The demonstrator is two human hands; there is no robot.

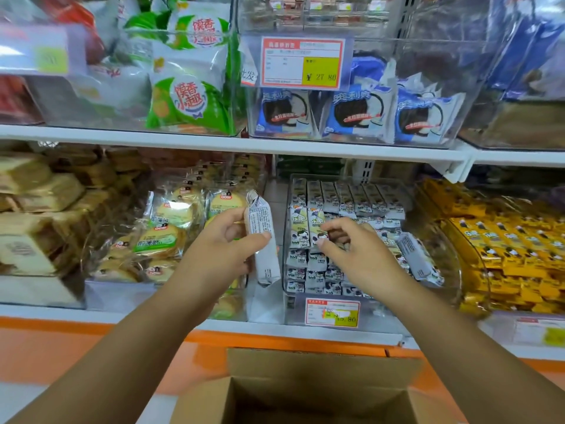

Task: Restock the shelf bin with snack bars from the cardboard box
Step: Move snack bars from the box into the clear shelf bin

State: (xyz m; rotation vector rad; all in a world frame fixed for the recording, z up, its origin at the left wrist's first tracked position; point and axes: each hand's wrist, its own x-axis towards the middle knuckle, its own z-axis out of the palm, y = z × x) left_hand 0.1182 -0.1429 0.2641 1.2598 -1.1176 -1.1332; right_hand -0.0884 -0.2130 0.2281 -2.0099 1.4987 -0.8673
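Observation:
My left hand (pixel 227 240) grips a grey-white wrapped snack bar (pixel 262 237), held upright just left of the clear shelf bin (pixel 289 298). The bin holds several rows of the same grey bars (pixel 342 200). My right hand (pixel 351 243) reaches into the bin with curled fingers touching the bars near a yellow-marked bar (pixel 316 228); whether it pinches one I cannot tell. One bar (pixel 420 258) lies slanted at the bin's right side. The open cardboard box (pixel 321 390) stands below, at the bottom centre, its inside dark.
Round cakes in clear wrappers (pixel 165 231) fill the bin to the left; yellow packs (pixel 513 255) fill the bin to the right. The upper shelf (pixel 244 145) carries green bags and blue cookie packs. A price tag (pixel 331 312) hangs on the bin front.

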